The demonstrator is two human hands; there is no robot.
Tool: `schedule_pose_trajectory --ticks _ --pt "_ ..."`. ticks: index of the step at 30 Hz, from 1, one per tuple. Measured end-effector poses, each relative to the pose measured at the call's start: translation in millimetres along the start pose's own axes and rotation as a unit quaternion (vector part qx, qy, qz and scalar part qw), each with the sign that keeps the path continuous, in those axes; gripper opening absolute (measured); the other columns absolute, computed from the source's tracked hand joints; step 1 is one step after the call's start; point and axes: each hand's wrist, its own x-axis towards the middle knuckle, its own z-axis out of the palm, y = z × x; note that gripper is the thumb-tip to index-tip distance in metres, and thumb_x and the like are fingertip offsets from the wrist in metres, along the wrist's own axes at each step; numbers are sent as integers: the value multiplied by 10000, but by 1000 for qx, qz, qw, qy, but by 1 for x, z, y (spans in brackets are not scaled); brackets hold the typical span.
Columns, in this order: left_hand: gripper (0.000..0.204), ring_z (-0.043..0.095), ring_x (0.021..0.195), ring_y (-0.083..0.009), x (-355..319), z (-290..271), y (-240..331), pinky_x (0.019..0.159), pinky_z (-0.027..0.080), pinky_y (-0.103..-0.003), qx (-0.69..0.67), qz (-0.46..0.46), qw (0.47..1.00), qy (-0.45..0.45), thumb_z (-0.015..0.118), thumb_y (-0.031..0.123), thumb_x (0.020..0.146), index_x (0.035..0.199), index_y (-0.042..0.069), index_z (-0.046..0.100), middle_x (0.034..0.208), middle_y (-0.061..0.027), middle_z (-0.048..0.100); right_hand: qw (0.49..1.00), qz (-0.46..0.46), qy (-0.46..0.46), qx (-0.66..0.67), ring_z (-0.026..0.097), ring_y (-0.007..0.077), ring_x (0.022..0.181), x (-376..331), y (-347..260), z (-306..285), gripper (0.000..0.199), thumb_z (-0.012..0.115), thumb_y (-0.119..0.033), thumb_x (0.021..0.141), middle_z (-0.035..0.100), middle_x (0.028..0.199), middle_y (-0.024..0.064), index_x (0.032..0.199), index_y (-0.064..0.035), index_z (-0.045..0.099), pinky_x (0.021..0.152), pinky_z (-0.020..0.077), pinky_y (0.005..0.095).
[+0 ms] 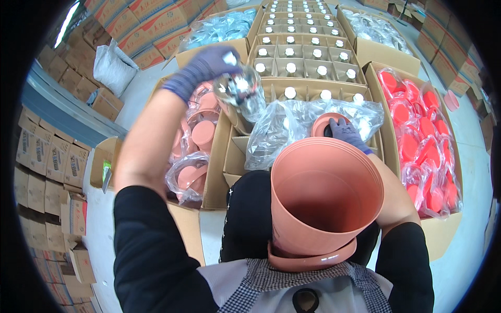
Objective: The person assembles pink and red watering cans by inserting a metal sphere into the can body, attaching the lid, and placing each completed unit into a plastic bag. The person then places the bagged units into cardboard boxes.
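My left hand (211,65), in a purple glove, is raised at the upper left and closed round the top of a clear bottle (251,99) with a white cap. The bottle hangs tilted over the near carton. At the carton's right, my gloved right hand (348,134) has its fingers on a pink round dish-like piece (321,124); something small and black shows inside that piece. Under it lies a clear plastic bag (276,130). A large pink pot (326,182) with a matching base stands close to my body, over my lap, its inside in shadow.
Divided cartons (308,55) of white-capped bottles run away ahead. Left is a box of pale pink parts (203,133), right a box of red parts (428,151) in plastic. Blue bagged parts (222,28) lie beyond. Stacked cartons (49,151) and a white sack (112,68) stand at left.
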Motion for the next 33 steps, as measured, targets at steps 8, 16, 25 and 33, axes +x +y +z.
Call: schedule_pose_trajectory --ticks 8,16,25,33 --pt "343 662 785 -186 -84 -136 180 700 531 -310 -27 151 941 301 647 290 971 1169 10 656 998 -105 677 596 -204 -123 766 500 317 1357 -44 -56 -83 812 565 -712 931 528 1482 148 1505 -141 498 1137 384 497" --pt "850 619 1219 -275 -148 13 259 1020 501 -386 -368 9 919 138 929 288 744 1395 -26 482 1340 -207 578 224 -398 115 882 567 313 1319 -63 38 -137 927 683 -745 848 581 1472 91 1558 -202 438 1171 400 509" --pt "1264 628 1156 -196 -166 20 254 1055 464 -318 -553 -18 833 2 922 207 627 1618 -48 180 1319 -154 618 404 -358 52 840 584 257 1319 -119 -4 -175 738 621 -602 977 589 1466 99 1518 -117 485 1132 456 455" --pt "1198 541 1361 -271 -171 56 246 1101 494 -397 -596 -3 798 89 918 324 671 1615 38 238 1541 -177 456 707 -154 -39 689 521 236 1332 -210 -53 -170 1098 743 -201 638 543 1437 157 1608 23 282 1142 402 365"
